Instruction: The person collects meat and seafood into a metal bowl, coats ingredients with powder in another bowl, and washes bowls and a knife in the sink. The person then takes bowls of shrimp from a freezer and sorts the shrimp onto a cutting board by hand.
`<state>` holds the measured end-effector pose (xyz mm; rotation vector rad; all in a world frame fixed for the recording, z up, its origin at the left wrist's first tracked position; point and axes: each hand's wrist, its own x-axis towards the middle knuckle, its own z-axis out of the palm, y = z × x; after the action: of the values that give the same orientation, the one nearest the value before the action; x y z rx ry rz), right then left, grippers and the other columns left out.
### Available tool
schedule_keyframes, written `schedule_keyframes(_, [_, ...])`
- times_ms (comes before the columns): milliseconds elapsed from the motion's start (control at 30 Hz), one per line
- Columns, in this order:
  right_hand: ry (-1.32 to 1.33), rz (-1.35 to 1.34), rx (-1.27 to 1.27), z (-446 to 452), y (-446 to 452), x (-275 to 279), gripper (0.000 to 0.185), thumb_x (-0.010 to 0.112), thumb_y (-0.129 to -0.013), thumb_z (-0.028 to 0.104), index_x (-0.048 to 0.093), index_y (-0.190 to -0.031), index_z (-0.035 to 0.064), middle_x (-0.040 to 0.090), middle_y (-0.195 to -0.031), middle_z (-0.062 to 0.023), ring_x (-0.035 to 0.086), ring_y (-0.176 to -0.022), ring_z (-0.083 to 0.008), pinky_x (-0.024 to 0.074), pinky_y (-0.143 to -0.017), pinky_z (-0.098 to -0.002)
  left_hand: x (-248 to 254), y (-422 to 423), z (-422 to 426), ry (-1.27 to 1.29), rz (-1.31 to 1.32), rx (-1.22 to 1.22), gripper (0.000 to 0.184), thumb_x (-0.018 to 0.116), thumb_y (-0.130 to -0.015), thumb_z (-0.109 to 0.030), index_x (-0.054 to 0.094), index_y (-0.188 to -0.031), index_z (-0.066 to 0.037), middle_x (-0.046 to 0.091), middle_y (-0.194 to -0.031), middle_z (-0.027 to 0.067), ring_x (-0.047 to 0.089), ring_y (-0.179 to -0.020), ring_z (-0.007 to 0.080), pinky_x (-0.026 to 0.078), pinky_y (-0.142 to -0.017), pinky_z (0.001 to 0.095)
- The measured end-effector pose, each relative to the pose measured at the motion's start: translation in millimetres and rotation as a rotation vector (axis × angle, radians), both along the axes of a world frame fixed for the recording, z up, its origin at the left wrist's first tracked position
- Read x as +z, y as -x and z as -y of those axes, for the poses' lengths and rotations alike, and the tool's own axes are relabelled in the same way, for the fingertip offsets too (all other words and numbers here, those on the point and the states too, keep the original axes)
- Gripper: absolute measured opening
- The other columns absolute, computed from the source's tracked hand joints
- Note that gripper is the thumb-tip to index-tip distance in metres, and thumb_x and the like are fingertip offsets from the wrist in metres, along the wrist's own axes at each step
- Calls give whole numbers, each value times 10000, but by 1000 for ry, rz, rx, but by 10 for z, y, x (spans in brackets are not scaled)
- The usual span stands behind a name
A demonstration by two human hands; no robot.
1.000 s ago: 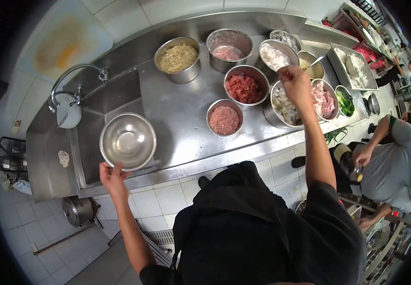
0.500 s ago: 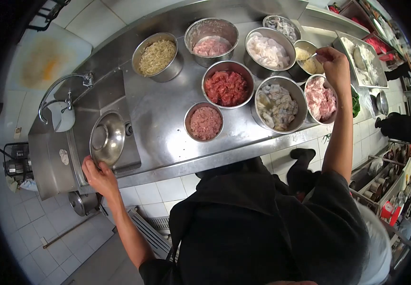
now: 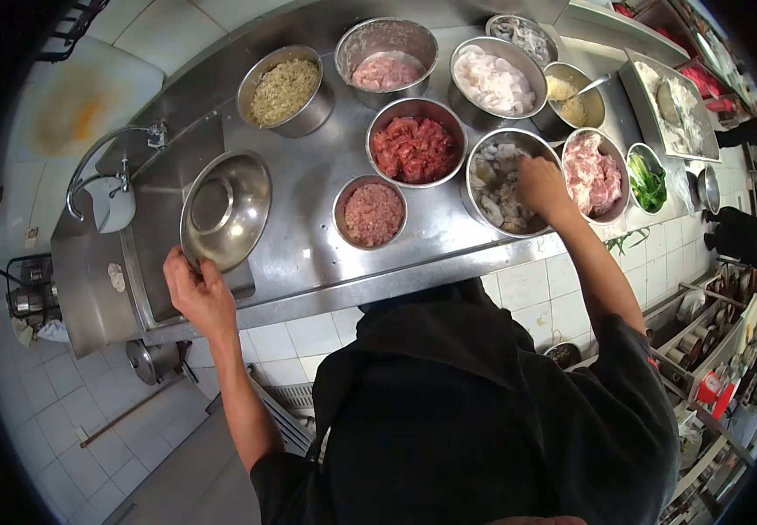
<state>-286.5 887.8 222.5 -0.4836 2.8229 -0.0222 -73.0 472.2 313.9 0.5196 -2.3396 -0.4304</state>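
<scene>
My left hand (image 3: 201,293) grips the near rim of a shiny metal bowl (image 3: 247,214), with the bowl tilted up over the sink's right side. Nothing shows inside the bowl. My right hand (image 3: 543,185) reaches down into a round metal pot (image 3: 474,208) of greyish raw seafood (image 3: 496,179) that looks like peeled shrimp. Its fingers curl downward among the pieces; the fingertips and whatever they hold are hidden. Beside that pot stand a pot of pink meat chunks (image 3: 590,175) and one of red sliced meat (image 3: 413,149). A small pot of minced meat (image 3: 373,214) sits to the left.
Along the back are pots of pale shreds (image 3: 285,92), pink meat (image 3: 385,72) and white pieces (image 3: 490,80). A spoon (image 3: 594,84) rests in a pot of yellowish paste (image 3: 571,109). Right of these are green vegetables (image 3: 648,179) and a white-powder tray (image 3: 671,118). A faucet (image 3: 98,157) overhangs the sink.
My right hand has let go of the spoon and moved left and toward me, into the seafood pot. My left hand has raised the bowl and shifted it right.
</scene>
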Motion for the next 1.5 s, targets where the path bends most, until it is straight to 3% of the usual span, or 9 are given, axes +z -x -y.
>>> schedule_keyframes(300, [277,59,-15,41,-158,57,176,583,-654,60,632,-823,41,629,-832,-232,617,-816,-385,490,-784,-440,-38,-104,-239,-313,-38,-21,92,523,-787,57,502,-871,27,552,-862,33,474,-610,57,399,-530,183])
schedule_keyframes(733, [518,-140,-160,-182,-594,631,219,603,-699,12,665,-908,26,640,-727,-134,622,-650,-232,482,-613,-329,-74,-209,-316,-1137,-52,-216,115,582,-827,-4,483,-872,-43,558,-836,37,583,-696,95,522,-522,238])
schedule_keyframes(867, [613,-340,-242,-295,-972,749,214,552,-699,6,676,-872,21,639,-788,-191,630,-745,-339,493,-706,-386,-20,-149,-486,-1306,-8,-308,103,587,-847,-49,493,-888,-54,579,-864,37,590,-707,99,526,-540,238])
schedule_keyframes(1067, [674,-269,-425,-373,-1469,772,227,558,-711,-18,676,-899,31,645,-781,-169,625,-637,-298,490,-624,-367,-240,-115,-523,-1495,-11,-380,143,586,-835,-36,478,-921,-72,558,-837,21,573,-696,98,532,-579,261])
schedule_keyframes(1267, [847,-411,-468,-1084,-1838,520,267,543,-687,-14,654,-930,-10,645,-800,-192,646,-711,-286,513,-668,-358,-1068,-89,102,-1291,-152,-70,239,600,-831,-55,514,-1046,5,521,-855,87,556,-813,210,508,-687,333])
schedule_keyframes(1300, [797,-411,-502,-1268,-1897,552,253,552,-689,21,658,-917,-9,641,-789,-199,638,-717,-316,509,-692,-371,-1292,-173,279,-396,253,-258,238,623,-823,-85,562,-1014,43,539,-878,137,561,-829,246,496,-673,360])
schedule_keyframes(1400, [755,-465,-645,-1912,-2086,573,216,590,-722,73,662,-919,19,650,-792,-160,626,-717,-304,500,-680,-375,-1259,-61,140,12,543,-252,324,617,-851,-237,605,-999,51,612,-828,226,593,-707,283,484,-649,361])
schedule_keyframes(1467, [726,-473,-735,-2405,-2319,566,204,611,-750,86,659,-943,40,658,-807,-127,626,-710,-272,497,-660,-365,-2076,52,806,424,51,-458,465,630,-844,-275,540,-1174,40,624,-969,231,627,-888,310,508,-732,361])
schedule_keyframes(1500, [740,-480,-800,-2676,-2451,540,210,600,-742,98,663,-931,32,658,-808,-140,623,-740,-299,494,-693,-375,-2405,208,1130,-137,-30,-583,416,619,-860,-258,560,-1144,40,629,-1007,187,618,-914,275,503,-777,323])
